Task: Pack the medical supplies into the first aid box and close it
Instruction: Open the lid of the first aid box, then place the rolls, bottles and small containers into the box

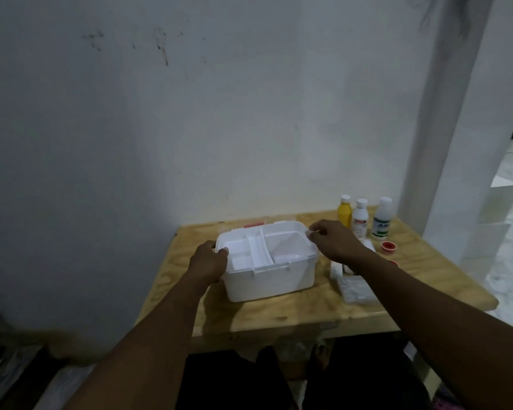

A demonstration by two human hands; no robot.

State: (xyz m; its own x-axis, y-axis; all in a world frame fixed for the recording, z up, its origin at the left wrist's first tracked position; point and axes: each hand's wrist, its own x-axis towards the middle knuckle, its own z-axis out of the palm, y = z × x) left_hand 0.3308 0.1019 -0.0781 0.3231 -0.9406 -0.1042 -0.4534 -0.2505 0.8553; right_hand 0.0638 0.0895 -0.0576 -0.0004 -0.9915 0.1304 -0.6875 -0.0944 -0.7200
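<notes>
A white first aid box (268, 278) stands open on a small wooden table (279, 312), with a white inner tray (259, 251) showing several compartments. My left hand (209, 260) grips the box's left rim. My right hand (332, 239) pinches the right rim near the back corner. Three bottles stand at the back right: a yellow one (344, 213), a white one with a red label (359, 220) and a white one with a green label (381, 218). A red tape roll (386, 246) lies beside them. A clear blister pack (356, 290) lies right of the box.
The table stands against a grey wall, with a white pillar (444, 143) to the right. A red catch (253, 224) shows behind the box. A small white packet (338, 267) lies partly under my right forearm. My legs are below the table's front edge.
</notes>
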